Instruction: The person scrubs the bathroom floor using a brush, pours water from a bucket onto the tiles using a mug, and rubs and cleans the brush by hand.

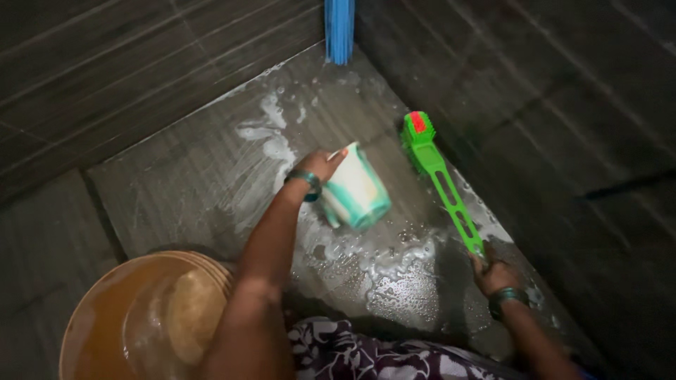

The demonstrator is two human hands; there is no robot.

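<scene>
My left hand (320,166) grips a white and teal plastic mug (357,190) by its rim, tipped on its side over the wet, soapy floor (211,176). My right hand (493,271) holds the end of a long green scrubbing brush (440,179). The brush head, green with a red patch, rests on the floor near the dark tiled wall. Both wrists wear dark green bangles. White foam spreads across the floor between the two hands.
A brown bucket (141,317) with water stands at the lower left beside my left arm. A blue broom handle or bristles (339,28) leans in the far corner. Dark tiled walls (563,105) close in on the left and right.
</scene>
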